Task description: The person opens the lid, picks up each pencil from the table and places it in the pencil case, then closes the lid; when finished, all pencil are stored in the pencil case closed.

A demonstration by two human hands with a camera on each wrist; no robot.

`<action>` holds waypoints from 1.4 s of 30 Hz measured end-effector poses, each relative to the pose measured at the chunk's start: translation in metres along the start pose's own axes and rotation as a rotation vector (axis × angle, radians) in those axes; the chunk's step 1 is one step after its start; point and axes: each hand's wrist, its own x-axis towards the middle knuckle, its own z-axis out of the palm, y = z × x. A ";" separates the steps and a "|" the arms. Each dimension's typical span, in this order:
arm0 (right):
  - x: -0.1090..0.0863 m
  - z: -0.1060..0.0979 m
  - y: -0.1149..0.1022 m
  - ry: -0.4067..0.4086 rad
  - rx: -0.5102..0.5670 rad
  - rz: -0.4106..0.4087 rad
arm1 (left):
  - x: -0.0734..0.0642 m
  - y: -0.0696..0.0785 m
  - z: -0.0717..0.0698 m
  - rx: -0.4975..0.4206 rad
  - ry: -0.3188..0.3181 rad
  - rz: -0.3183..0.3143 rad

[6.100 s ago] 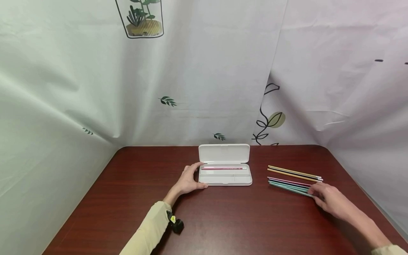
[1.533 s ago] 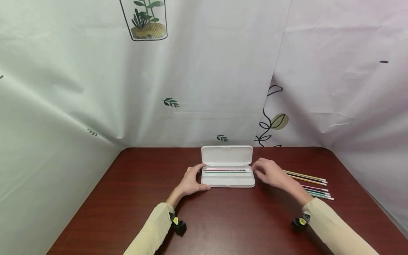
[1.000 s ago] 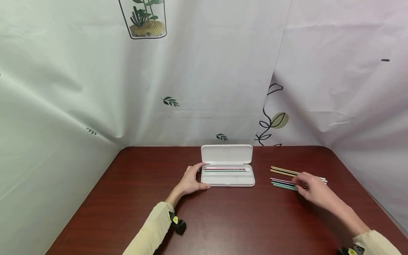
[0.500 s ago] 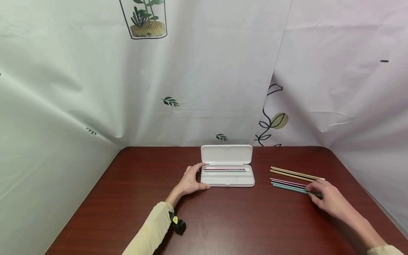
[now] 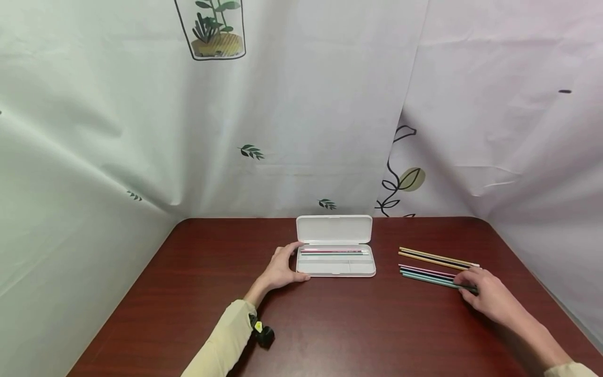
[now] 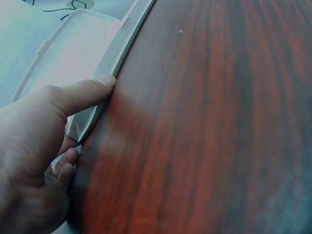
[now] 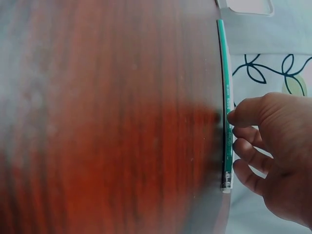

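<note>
A white pencil case (image 5: 323,268) lies open on the table, its lid raised at the back. Inside its rear compartment are a red pencil and a green one (image 5: 332,254). My left hand (image 5: 278,268) grips the case's left end, thumb (image 6: 97,88) at the front edge and fingers round the back corner. At the right, my right hand (image 5: 487,293) is over the eraser ends of a group of pencils. In the right wrist view, its thumb and curled fingers pinch a green pencil (image 7: 225,73) lying nearest the person; the others are mostly hidden behind it.
Yellow and black pencils (image 5: 433,257) lie just behind the group at the right hand. The dark red wooden table (image 5: 358,324) ends at a pale patterned cloth (image 5: 301,131), which hangs at the back and sides.
The right hand has gone from the case back to the pencils at the right, then slid toward their eraser ends. A green pencil has joined the red one in the case. Left hand stays put.
</note>
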 end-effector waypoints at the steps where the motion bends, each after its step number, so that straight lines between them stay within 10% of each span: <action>1: 0.000 0.000 0.000 -0.006 0.000 0.004 | 0.000 0.000 0.000 -0.001 0.000 0.000; 42: 0.003 -0.004 0.005 -0.181 0.005 0.022 | -0.001 -0.001 0.000 0.026 0.022 0.059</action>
